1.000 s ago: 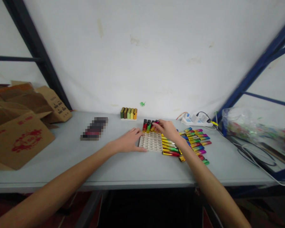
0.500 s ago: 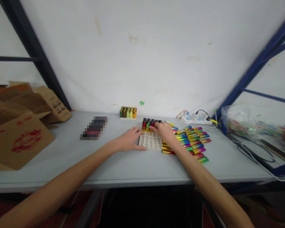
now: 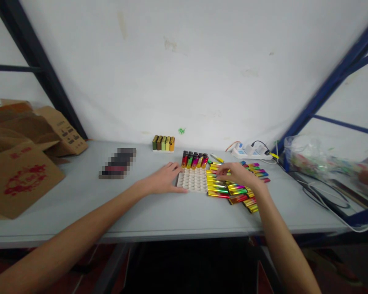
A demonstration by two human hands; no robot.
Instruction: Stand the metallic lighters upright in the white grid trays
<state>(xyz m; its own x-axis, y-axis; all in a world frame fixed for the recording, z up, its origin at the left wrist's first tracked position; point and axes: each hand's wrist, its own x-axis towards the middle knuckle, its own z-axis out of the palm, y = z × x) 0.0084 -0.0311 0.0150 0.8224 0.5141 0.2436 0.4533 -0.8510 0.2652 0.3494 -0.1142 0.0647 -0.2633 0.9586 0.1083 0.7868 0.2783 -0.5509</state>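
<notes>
A white tray with rows of round sockets (image 3: pixel 192 182) lies on the table. Shiny multicoloured lighters (image 3: pixel 195 160) with black tops stand upright along its far side, while its nearer sockets are bare. My left hand (image 3: pixel 164 179) holds the tray's left side, its thumb along the front edge and its fingers farther back. To the right of the tray, my right hand (image 3: pixel 236 173) is over a spread of lighters lying flat (image 3: pixel 218 190). Thumb and fingertips come together on a lighter in that spread; the hand partly hides it.
A filled block of green, brown and yellow lighters (image 3: pixel 163 143) stands near the wall. An open cardboard box (image 3: pixel 30 175) is at the left, beside a blurred dark object (image 3: pixel 118 163). At the right are a power strip (image 3: pixel 252 152), loose cables and a clear plastic bag (image 3: pixel 309 153).
My right hand has moved right, from the upright lighters in the tray to the lighters lying beside it. The left hand stays at the tray. The view has shifted slightly.
</notes>
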